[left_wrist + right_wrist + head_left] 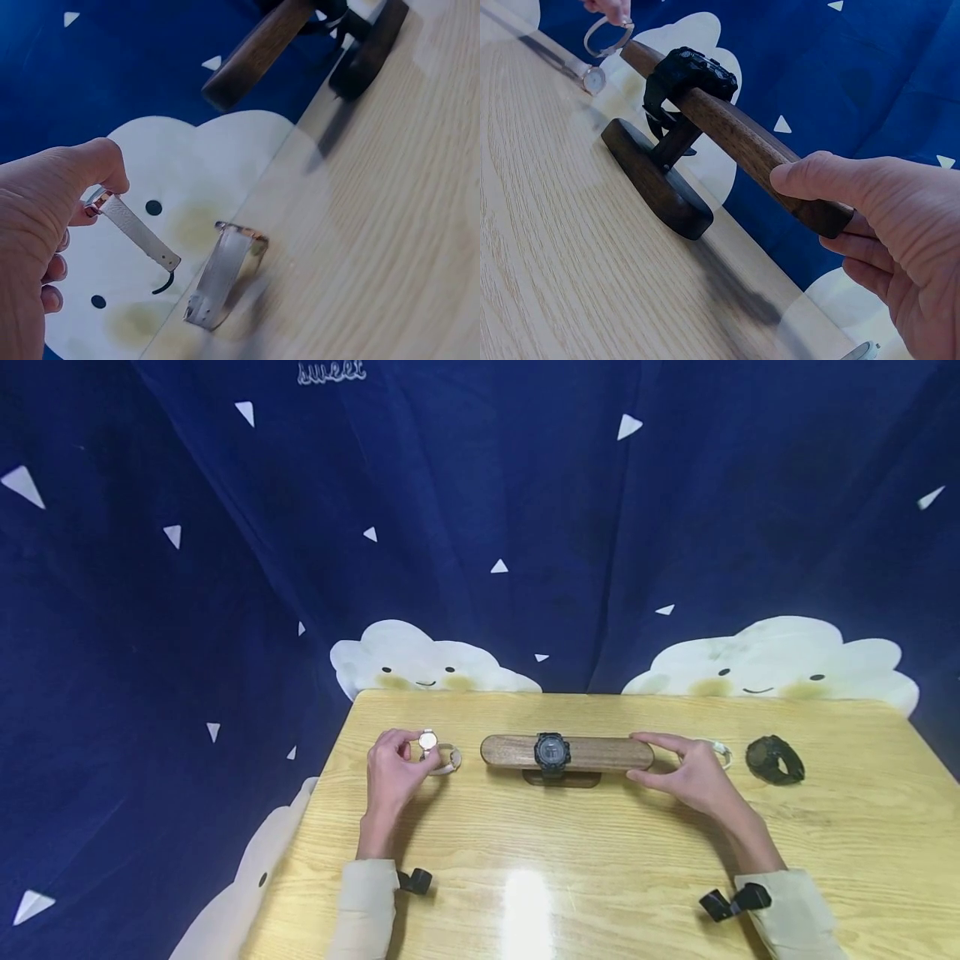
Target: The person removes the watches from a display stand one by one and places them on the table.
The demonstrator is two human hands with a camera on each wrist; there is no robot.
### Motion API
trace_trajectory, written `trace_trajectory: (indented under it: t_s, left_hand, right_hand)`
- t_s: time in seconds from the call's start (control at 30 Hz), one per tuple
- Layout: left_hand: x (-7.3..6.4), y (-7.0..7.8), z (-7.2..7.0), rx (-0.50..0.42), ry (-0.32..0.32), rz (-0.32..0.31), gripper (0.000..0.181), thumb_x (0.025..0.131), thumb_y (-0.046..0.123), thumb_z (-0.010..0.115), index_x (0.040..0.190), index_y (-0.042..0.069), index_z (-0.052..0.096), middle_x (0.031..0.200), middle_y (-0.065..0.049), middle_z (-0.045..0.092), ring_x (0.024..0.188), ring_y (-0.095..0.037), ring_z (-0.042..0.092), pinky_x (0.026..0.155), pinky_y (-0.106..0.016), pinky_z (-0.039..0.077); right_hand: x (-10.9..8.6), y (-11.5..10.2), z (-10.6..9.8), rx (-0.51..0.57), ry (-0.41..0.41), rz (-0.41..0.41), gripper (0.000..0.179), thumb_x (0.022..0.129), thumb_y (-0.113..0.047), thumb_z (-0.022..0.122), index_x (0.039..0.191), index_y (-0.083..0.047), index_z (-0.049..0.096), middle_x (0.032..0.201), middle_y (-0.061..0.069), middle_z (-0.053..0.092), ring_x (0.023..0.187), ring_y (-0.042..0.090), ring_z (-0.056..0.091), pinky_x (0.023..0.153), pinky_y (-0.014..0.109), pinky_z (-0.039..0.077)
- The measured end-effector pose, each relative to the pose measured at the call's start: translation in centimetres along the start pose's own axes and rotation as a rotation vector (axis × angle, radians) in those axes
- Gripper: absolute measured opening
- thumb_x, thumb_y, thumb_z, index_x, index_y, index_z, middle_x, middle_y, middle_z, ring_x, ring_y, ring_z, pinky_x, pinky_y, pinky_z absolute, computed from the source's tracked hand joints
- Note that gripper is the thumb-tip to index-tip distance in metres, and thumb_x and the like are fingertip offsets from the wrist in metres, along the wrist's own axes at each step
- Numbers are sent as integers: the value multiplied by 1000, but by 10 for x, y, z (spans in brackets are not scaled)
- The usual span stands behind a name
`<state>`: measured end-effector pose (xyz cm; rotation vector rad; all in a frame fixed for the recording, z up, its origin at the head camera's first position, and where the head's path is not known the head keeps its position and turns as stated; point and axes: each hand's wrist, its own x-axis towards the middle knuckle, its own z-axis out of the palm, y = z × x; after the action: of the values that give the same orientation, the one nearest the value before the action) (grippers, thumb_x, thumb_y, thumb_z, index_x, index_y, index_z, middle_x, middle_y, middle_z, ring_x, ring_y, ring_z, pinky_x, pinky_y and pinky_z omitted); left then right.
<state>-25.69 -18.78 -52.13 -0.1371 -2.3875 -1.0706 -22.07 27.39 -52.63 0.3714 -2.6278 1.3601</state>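
Observation:
Between thumb and fingers, my left hand [392,768] pinches a white-strapped wristwatch [139,229], held up off the table with its strap hanging. Just below it, a second white-strapped watch [223,277] rests on the table. My right hand [693,772] grips the right end of a wooden watch stand [611,753], thumb on the near side of the bar. A black digital watch [552,752] is looped around the middle of that bar. The bar's left end faces the left hand, with a gap between them.
Partly behind my right hand lies a white watch [722,752] on the wooden table [600,860]. Farther right is a black watch [774,760]. A dark blue curtain [480,485] with white clouds and triangles hangs along the table's back and left edges.

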Motion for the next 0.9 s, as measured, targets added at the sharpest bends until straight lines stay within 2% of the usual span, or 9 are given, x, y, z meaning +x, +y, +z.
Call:
trace_trajectory:
  t_s: [0.33, 0.47, 0.6, 0.7, 0.9]
  left_hand:
    - [2, -10, -9, 68, -35, -34, 29, 77, 22, 89, 101, 7, 82, 74, -15, 61, 72, -19, 50, 61, -32, 39]
    - [3, -14, -13, 99, -39, -53, 31, 76, 23, 91, 101, 7, 82, 73, -14, 60, 72, -19, 50, 59, -33, 39]
    - [4, -19, -16, 124, -51, -75, 30, 78, 23, 87, 102, 7, 82, 75, -14, 62, 74, -20, 51, 59, -34, 40]
    - [5, -23, -18, 158, -62, -71, 28, 78, 23, 85, 102, 8, 81, 77, -13, 64, 75, -21, 53, 61, -35, 41]
    - [4, -31, -18, 249, -94, -48, 25, 78, 22, 83, 100, 9, 82, 75, -8, 63, 76, -22, 53, 61, -36, 43]
  right_hand:
    - [-2, 1, -1, -6, 5, -5, 58, 76, -25, 96, 130, -15, 75, 124, 24, 72, 35, -7, 24, 30, 20, 29]
    - [0, 0, -1, -7, 2, -4, 59, 76, -26, 96, 130, -15, 75, 126, 24, 71, 35, -6, 24, 32, 22, 32]
    - [1, 0, -1, -9, 7, -12, 58, 76, -26, 96, 129, -15, 75, 125, 24, 72, 35, -6, 24, 39, 24, 39]
    - [1, 1, -1, -13, 11, -22, 57, 76, -26, 96, 128, -15, 75, 125, 23, 72, 36, -7, 24, 43, 25, 42]
    - [1, 1, 0, -6, 6, -24, 57, 76, -25, 96, 129, -15, 75, 125, 23, 72, 36, -7, 24, 42, 25, 41]
